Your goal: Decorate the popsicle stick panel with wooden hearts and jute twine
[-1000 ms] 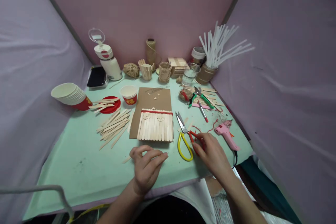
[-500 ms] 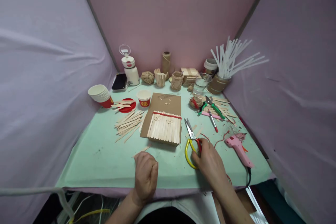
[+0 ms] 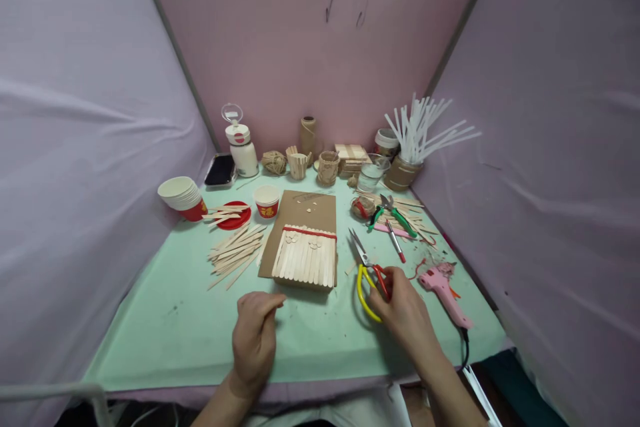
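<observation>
My right hand (image 3: 404,305) grips the scissors (image 3: 364,268) by their red and yellow handles, blades slightly apart and pointing away from me. My left hand (image 3: 254,333) is closed above the near part of the table, fingers curled; what they hold, if anything, is hidden. Between and beyond my hands lies a piece of cardboard (image 3: 306,211). On its near half sits a panel of craft sticks (image 3: 306,263) side by side, crossed by a red strip near the top and bearing small round wood pieces. A few loose bits lie on the bare cardboard.
Loose sticks (image 3: 235,250) and a red plate (image 3: 240,219) lie left, near paper cups (image 3: 181,193). On the right are green-handled pliers (image 3: 395,215), a marker (image 3: 397,243) and a corded pink glue gun (image 3: 447,293). A water cup (image 3: 371,177) stands behind.
My right hand has lifted the scissors slightly off the table. My left hand has turned and shifted left; the stick that lay beside it no longer shows. The camera view has tilted.
</observation>
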`<act>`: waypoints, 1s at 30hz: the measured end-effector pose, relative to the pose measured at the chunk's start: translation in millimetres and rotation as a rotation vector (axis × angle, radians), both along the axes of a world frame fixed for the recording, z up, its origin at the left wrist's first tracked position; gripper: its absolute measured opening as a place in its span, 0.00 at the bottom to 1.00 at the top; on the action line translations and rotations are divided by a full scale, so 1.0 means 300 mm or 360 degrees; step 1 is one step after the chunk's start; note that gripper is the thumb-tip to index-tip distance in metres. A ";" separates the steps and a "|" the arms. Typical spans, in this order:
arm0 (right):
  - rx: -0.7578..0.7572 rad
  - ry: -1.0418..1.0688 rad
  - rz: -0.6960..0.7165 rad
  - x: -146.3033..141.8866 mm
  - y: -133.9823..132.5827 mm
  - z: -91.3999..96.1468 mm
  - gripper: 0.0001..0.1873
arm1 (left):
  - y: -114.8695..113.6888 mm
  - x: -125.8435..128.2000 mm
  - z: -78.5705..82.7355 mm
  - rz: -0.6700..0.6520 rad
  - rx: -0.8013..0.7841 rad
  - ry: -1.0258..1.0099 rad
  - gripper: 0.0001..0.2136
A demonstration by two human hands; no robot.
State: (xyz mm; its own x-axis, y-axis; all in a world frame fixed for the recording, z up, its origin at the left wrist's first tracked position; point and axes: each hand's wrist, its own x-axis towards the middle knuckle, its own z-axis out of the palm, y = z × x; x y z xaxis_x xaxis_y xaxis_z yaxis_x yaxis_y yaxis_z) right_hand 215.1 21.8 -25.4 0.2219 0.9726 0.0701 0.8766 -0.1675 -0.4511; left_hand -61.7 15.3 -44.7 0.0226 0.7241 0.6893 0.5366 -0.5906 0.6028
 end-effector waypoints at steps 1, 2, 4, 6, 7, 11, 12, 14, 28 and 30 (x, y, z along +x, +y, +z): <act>0.0012 -0.0081 -0.0002 0.007 0.017 -0.003 0.15 | 0.010 -0.004 0.004 0.0034 -0.0041 -0.0069 0.12; 0.0014 -0.0147 -0.0001 0.013 0.035 -0.007 0.15 | 0.021 -0.007 0.010 0.0091 -0.0079 -0.0154 0.12; 0.0008 -0.0216 0.0004 0.021 0.070 -0.019 0.13 | 0.049 -0.009 0.027 0.0263 -0.0126 -0.0332 0.10; 0.0000 -0.0252 0.0017 0.023 0.096 -0.031 0.11 | 0.083 -0.005 0.053 0.0429 -0.0109 -0.0466 0.08; -0.0003 -0.0272 0.0025 0.022 0.104 -0.034 0.10 | 0.103 -0.002 0.069 0.0480 -0.0076 -0.0510 0.07; -0.0013 -0.0332 0.0087 0.024 0.116 -0.021 0.06 | 0.188 0.017 0.149 0.0514 0.0089 -0.0613 0.03; -0.0010 -0.0343 0.0105 0.029 0.120 -0.010 0.07 | 0.210 0.023 0.169 0.0513 0.0108 -0.0639 0.03; 0.0010 -0.0362 0.0126 0.042 0.137 0.019 0.11 | 0.256 0.034 0.207 0.0474 0.0120 -0.0694 0.04; -0.0051 -0.0763 0.0285 -0.006 0.745 0.257 0.18 | 0.398 -0.010 0.145 0.0254 0.0207 -0.0491 0.15; -0.0169 -0.0842 0.0327 -0.045 0.842 0.247 0.19 | 0.394 -0.012 0.137 0.0178 0.0254 -0.0408 0.14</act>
